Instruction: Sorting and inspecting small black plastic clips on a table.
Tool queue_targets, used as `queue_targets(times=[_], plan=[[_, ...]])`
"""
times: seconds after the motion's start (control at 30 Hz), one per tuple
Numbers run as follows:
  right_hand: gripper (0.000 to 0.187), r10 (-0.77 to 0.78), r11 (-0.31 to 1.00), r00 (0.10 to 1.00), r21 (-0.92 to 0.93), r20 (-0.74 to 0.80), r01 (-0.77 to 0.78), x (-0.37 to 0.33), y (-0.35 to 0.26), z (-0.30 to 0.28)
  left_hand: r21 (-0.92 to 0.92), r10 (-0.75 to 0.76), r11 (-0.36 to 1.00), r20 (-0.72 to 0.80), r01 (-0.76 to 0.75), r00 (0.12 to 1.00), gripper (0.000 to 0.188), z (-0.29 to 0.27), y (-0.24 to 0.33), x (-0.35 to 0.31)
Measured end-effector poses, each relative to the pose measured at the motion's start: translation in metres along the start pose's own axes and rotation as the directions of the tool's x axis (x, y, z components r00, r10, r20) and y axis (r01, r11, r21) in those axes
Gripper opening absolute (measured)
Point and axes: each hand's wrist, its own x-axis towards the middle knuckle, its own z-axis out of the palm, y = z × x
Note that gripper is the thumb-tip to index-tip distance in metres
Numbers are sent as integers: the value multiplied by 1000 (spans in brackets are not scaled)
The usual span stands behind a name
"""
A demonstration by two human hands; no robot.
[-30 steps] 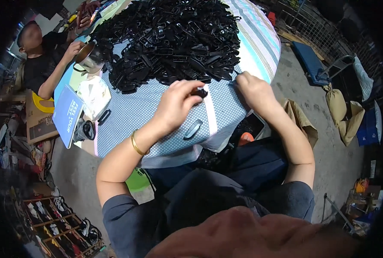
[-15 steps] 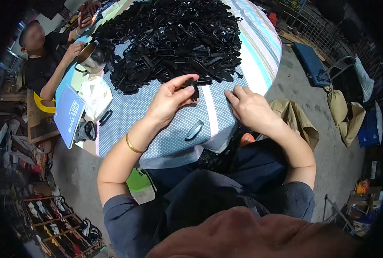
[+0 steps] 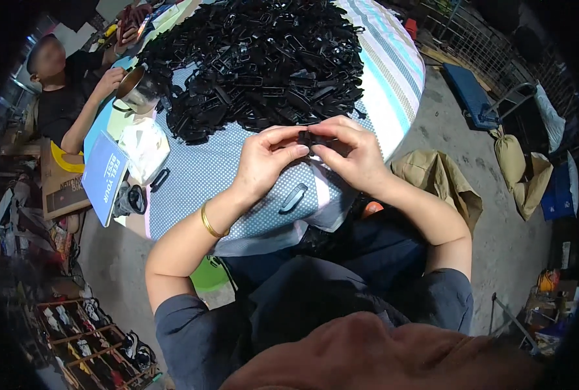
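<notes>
Both hands meet over the near part of the table, just in front of a large pile of black plastic parts point(image 3: 270, 65). Between the fingertips is a small black plastic part point(image 3: 306, 139), mostly covered by the fingers. My left hand point(image 3: 267, 156) pinches it from the left with thumb and fingers. On the other side my right hand point(image 3: 354, 153) grips it the same way. A single black oblong plastic loop point(image 3: 294, 198) lies on the tablecloth below the hands. Another dark loop point(image 3: 160, 180) rests farther left.
Patterned cloth covers the round table point(image 3: 198, 208). At its left stand a blue booklet point(image 3: 104, 175), a white plastic bag point(image 3: 143, 149) and a metal pot point(image 3: 136, 91). A co-worker point(image 3: 65, 97) sits at the far left. A brown sack point(image 3: 439, 182) lies right of the table.
My right hand has come off the tablecloth and moved left to grip the black part that my left hand holds. The left hand has turned slightly and shifted a little right.
</notes>
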Motion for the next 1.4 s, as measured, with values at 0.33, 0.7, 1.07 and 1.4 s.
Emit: queue_targets(times=[0.33,0.7,1.07,1.4], plan=[[29,-124,981,989,-157,-86,110,4,-2,13,-51,-33,998,-18,32,999,31,4,14,-4],[29,-130,977,987,-158,95,144,0,4,8,-7,70,998,121,-69,990,24,-10,16,-2],[25,-280,960,855,115,436,255,-4,1,5,495,-698,714,450,495,557,18,-35,-11,-201],[29,-407,852,727,-57,553,521,-22,-6,17,178,-725,653,428,736,540,38,-12,-46,-298]])
